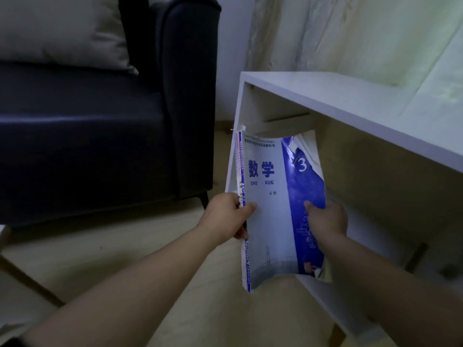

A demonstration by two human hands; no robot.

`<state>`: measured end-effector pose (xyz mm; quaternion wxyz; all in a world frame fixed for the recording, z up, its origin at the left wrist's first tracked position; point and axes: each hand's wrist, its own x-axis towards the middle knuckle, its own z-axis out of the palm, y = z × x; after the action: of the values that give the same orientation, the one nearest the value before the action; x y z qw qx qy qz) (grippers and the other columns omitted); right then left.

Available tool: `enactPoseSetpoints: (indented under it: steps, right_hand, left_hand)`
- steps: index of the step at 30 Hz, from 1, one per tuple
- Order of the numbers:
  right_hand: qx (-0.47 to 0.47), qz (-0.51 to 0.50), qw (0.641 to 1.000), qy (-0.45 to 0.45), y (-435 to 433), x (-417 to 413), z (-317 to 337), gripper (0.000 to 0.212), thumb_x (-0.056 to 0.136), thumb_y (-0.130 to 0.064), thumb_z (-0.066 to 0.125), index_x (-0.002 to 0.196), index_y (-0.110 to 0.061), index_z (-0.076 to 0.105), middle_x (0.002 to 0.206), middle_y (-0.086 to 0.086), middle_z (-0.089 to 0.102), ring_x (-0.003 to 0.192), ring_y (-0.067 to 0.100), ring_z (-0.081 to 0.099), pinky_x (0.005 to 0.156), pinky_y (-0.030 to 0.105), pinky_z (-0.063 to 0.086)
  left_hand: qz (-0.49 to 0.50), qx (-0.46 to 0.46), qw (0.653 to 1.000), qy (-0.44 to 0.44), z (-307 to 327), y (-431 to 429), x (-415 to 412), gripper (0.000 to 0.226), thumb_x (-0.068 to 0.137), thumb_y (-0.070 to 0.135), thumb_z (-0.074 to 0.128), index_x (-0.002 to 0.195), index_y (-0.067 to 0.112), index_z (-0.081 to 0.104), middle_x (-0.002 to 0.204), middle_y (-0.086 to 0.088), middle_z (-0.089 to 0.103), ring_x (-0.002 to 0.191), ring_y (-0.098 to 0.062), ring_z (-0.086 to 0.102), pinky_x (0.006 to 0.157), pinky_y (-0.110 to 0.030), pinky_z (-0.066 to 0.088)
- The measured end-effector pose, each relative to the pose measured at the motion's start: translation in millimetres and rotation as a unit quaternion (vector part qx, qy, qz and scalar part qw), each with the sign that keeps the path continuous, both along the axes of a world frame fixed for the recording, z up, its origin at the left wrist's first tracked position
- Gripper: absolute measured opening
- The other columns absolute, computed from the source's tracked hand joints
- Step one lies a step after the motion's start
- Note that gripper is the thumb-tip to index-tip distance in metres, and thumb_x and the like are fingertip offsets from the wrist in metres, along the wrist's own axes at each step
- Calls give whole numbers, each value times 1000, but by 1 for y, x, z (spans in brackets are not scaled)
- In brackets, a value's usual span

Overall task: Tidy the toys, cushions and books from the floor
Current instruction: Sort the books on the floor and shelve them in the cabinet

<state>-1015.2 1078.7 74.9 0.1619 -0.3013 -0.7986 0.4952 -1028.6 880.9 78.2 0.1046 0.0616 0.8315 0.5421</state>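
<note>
at frame centre the left hand (226,216) and right hand (327,219) each grip a small stack of textbooks (270,209), held off the floor at the mouth of the white open shelf unit (350,106), not yet shelved; a cushion (60,31) sits on the armchair (100,126) at upper left.

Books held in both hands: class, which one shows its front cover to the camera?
The maths book, white and blue, marked 数学 and 3. The other books show only their edges behind it.
</note>
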Motion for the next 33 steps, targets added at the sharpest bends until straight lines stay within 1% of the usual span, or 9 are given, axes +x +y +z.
enactPoseSetpoints:
  steps: [5,8,11,14,18,23,27,30,33]
  right_hand:
    - [-23,-41,999,2,14,-6,-8,29,95,-29,57,111,-5,58,111,14,64,94,34,63,78,40,52]
    - [-20,-50,999,2,21,-14,-7,30,95,-28,56,112,-4,59,113,16,64,98,36,63,81,42,52]
    - [-13,-50,998,30,24,-28,-9,31,96,-26,55,113,-1,57,116,17,61,103,36,60,77,35,45]
    - [-15,-66,996,65,25,-46,-15,31,97,-26,54,116,-1,57,117,17,61,106,35,59,77,33,41]
    - [-19,-64,991,119,25,-70,-18,29,96,-24,55,115,-2,59,116,16,63,107,33,60,79,29,40]
    - [12,-42,987,157,21,-97,-18,33,96,-24,56,121,-4,57,123,14,62,113,32,58,92,36,47]
    - [29,-41,984,173,22,-114,-20,38,96,-25,56,127,-3,55,127,14,60,117,32,56,99,44,47]
    - [20,-50,981,185,24,-127,-20,38,96,-26,56,128,-6,55,126,13,61,116,30,57,99,44,47]
    - [6,-58,978,199,24,-142,-20,38,97,-25,54,131,-9,52,129,10,59,117,26,56,95,31,44]
  left_hand:
    - [7,-72,997,35,16,23,-3,21,94,34,56,89,14,59,73,-7,70,51,-15,67,51,-26,56]
    - [-1,-66,998,7,28,36,-6,18,95,28,56,83,15,55,66,-7,68,47,-14,65,48,-23,54]
    - [-30,-41,998,-36,32,42,-19,8,94,16,58,93,9,56,79,-14,70,63,-23,71,59,-30,60]
    - [-61,-18,997,-34,27,43,-35,17,92,4,57,109,5,57,96,-16,69,72,-25,73,68,-37,61]
    - [-47,16,999,13,17,40,-54,17,92,-4,54,105,7,59,99,-18,68,72,-32,72,62,-35,60]
    - [-28,51,997,46,0,34,-75,20,91,-5,52,106,7,60,99,-16,68,69,-28,71,62,-34,60]
    - [-46,73,994,62,-8,32,-88,25,93,-2,52,115,10,57,105,-6,67,68,-16,71,59,-21,57]
    - [-42,90,992,72,-11,35,-100,30,94,0,51,120,14,55,108,-4,64,75,-15,70,62,-19,57]
    - [-36,70,991,106,-17,39,-110,33,94,2,50,123,16,55,108,-3,65,74,-17,70,70,-31,61]
